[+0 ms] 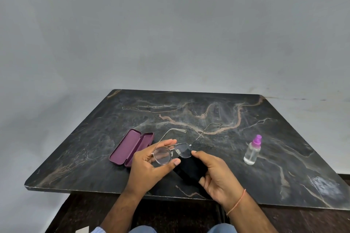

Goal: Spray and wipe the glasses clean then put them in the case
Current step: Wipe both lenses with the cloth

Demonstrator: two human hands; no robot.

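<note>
Over the worktop (208,111), with the open case (130,147) to the left and spray bottle (252,150) standing right, the left hand (151,164) pinches the glasses (171,152) while the right hand (217,178) grips a black cloth (189,168) against one lens.

No writing, label, brand or number can be read anywhere: the spray bottle (252,150) and the open case (130,147) both show plain, unmarked surfaces.

One head-worn wide-angle view looks forward and down from close above the near edge of the surface (189,111), facing the wall (170,24)
</note>
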